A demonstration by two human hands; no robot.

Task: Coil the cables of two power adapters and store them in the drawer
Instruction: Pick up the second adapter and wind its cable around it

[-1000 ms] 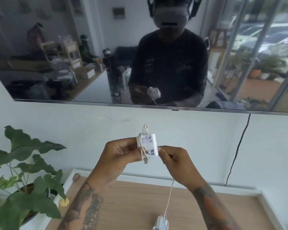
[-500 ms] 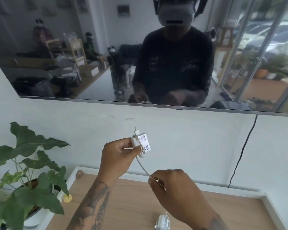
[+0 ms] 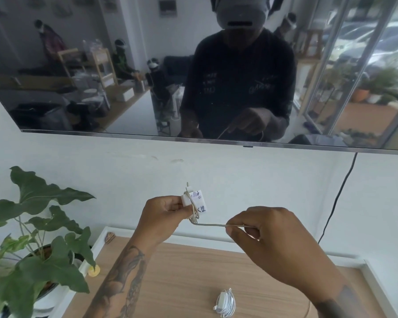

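My left hand grips a small white power adapter with handwritten marks on its side, held up in front of the wall. A few turns of its pale cable wrap around the body. The free length runs taut to the right into my right hand, which pinches it. A second white adapter with its cable coiled around it lies on the wooden surface below my hands.
A leafy potted plant stands at the left. A dark wall-mounted screen hangs above, with a black cord trailing down the wall at right. The wooden surface has a raised white rim. A small yellow object sits near the plant.
My right hand left the adapter, dipped down with the cable, then swung out to the right, pulling the cable taut. The left hand kept hold of the adapter.
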